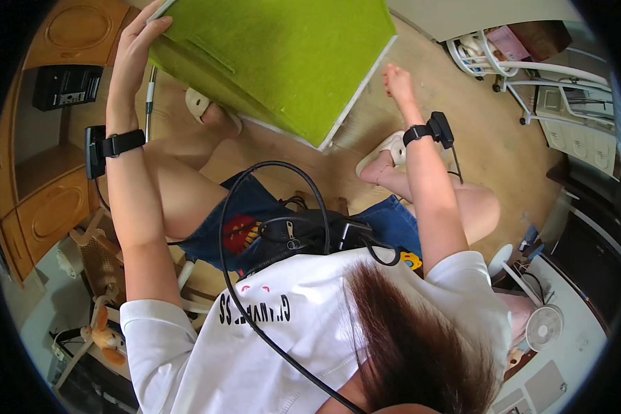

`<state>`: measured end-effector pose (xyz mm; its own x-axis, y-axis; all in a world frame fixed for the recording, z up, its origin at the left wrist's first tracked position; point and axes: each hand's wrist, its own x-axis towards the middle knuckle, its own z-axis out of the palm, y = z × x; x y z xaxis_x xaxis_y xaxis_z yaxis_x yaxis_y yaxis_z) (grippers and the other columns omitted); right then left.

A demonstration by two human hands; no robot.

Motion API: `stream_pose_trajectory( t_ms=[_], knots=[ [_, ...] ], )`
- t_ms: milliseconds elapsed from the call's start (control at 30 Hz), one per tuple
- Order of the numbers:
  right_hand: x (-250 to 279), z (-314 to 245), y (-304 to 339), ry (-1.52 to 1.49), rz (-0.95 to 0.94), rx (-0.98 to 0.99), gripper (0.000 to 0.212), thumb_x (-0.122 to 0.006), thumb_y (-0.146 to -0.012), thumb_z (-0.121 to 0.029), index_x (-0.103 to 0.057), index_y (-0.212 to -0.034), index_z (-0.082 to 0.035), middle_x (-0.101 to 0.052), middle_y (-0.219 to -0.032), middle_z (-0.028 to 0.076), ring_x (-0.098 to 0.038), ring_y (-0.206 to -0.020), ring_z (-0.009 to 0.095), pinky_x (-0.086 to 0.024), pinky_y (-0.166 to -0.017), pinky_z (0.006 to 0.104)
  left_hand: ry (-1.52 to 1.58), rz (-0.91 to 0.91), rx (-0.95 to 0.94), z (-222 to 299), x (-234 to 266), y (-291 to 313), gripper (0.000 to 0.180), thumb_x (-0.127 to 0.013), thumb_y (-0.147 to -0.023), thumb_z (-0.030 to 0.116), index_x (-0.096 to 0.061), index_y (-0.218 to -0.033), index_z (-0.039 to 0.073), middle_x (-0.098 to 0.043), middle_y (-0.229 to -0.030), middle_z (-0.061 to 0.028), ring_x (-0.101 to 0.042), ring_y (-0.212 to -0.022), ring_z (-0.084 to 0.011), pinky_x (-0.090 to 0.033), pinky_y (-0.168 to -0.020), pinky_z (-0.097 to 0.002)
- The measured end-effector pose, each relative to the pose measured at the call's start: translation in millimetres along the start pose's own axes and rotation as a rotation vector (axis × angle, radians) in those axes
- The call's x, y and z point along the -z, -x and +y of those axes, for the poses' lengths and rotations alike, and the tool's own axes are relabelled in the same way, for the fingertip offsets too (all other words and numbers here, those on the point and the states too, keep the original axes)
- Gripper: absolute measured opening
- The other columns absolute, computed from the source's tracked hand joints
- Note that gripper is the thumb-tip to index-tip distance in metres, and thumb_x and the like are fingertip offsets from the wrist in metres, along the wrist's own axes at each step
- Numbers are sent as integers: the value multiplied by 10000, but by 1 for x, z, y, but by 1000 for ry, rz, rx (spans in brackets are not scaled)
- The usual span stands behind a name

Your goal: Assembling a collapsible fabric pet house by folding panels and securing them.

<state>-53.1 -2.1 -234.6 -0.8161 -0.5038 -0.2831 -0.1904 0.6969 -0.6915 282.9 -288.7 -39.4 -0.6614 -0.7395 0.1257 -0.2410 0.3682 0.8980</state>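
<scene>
1. The room has a pale wooden floor (476,131), which fills the upper middle of the frame. A wooden cabinet (48,200) runs down the left edge, a white wire rack (504,65) stands at the upper right, and a small white fan (544,326) sits at the lower right.
2. A large green panel (283,55) with a white edge is held tilted at the top centre, above the person's bare knees and pale slippers (386,150). It seems raised off the floor so it can be turned or looked over.
3. The left hand (132,52), at the upper left, grips the panel's left edge, fingers wrapped over its corner, taking the weight.
4. The right hand (397,81), right of centre, is loosely curled just off the panel's lower right edge; I cannot tell whether it touches it.
5. Each wrist wears a black strap with a small device, and a black cable (255,207) loops across the lap.
</scene>
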Motion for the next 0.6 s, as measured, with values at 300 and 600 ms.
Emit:
stream_pose_trajectory(
  t_ms=[300,600],
  knots=[
    [-1,-6,23,38,69,212,370,-516,-827,-338,-621,-698,-7,-612,-652,172,-594,-569,277,-448,-555,373,20,-31,-61,19,-10,5,423,-520,-821,224,-516,-1207,52,-535,-1167,-64,-458,-1101,-183,-298,-957,-287],
    [-23,-4,48,73,-92,247,381,-522,-844,-344,-586,-666,-14,-544,-530,64,-516,-479,149,-413,-483,296,146,-31,3,38,-14,7,392,-489,-774,103,-533,-1142,-24,-561,-1113,-87,-495,-1034,-168,-341,-920,-279]
  ],
)
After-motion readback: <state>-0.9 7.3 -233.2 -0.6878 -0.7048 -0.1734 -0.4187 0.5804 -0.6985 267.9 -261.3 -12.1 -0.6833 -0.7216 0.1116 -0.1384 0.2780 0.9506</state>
